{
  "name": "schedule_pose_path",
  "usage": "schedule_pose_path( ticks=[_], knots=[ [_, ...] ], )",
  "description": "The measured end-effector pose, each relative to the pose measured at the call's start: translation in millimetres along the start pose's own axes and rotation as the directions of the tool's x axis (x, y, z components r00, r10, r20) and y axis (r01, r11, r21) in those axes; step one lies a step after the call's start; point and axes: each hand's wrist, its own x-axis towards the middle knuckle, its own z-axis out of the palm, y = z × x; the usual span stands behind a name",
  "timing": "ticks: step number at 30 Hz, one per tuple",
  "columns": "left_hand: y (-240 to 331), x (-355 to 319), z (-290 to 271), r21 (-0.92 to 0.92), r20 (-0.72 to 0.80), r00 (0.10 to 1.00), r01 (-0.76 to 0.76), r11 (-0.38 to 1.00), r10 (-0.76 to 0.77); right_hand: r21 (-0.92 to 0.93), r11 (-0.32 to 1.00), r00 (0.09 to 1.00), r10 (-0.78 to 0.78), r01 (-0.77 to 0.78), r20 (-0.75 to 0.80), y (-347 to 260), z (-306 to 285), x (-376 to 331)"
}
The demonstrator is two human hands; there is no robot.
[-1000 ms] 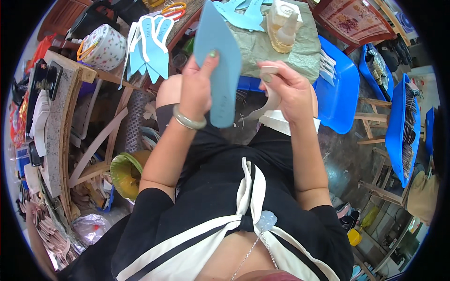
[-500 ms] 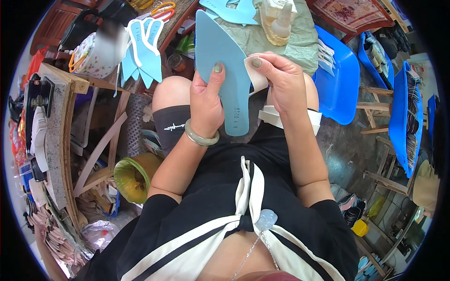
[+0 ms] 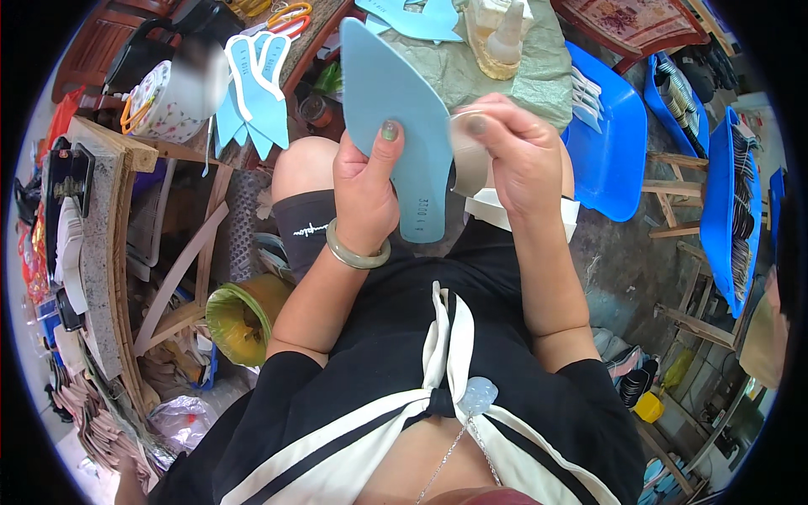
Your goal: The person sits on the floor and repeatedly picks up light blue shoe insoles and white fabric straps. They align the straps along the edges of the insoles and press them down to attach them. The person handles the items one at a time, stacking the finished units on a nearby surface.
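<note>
My left hand [image 3: 367,192] is closed round a light-blue insole [image 3: 397,93], thumb on its upper face, fingers behind. It stands with its wide pointed end away from me and its narrow end above my lap. At its right edge, my right hand [image 3: 528,162] pinches a pale curved strip [image 3: 469,160] between thumb and fingers. Motion blurs the strip's upper end, so I cannot tell whether it touches the insole. More white strips [image 3: 534,217] lie across my right thigh.
Blue pieces with white edging [image 3: 257,80] hang off the table at left. More blue insoles [image 3: 417,17] and a squeeze bottle [image 3: 505,42] lie on the cloth-covered surface ahead. A blue basin [image 3: 610,160] stands at right, a lined bin [image 3: 244,324] at left.
The insole has tilted and shifted slightly left with my left hand. My right hand has moved a little to the right, and the strip in it has turned and curled.
</note>
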Motion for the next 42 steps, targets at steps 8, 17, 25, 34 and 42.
schedule_pose_path(
  ticks=[8,17,25,34,42],
  knots=[
    [1,-3,1,0.099,0.016,1.0,0.01,0.995,-0.012,-0.12,0.992,0.999,-0.049,0.047,-0.015,-5,-1,-3],
    [3,-9,-1,0.148,0.077,0.996,-0.044,0.988,0.033,-0.128,0.992,1.0,-0.006,0.007,0.011,-7,4,-7],
    [5,-12,-7,0.248,0.178,0.982,-0.106,0.963,0.063,-0.337,0.933,0.989,-0.096,0.128,0.109,-11,6,-14],
    [31,24,-7,0.406,0.464,0.886,-0.229,0.885,0.016,-0.404,0.886,0.969,-0.164,0.227,0.183,-16,12,10],
    [18,21,7,-0.187,0.16,0.987,-0.005,0.982,0.035,-0.141,0.986,0.996,0.091,-0.091,-0.01,12,40,15]
  ],
)
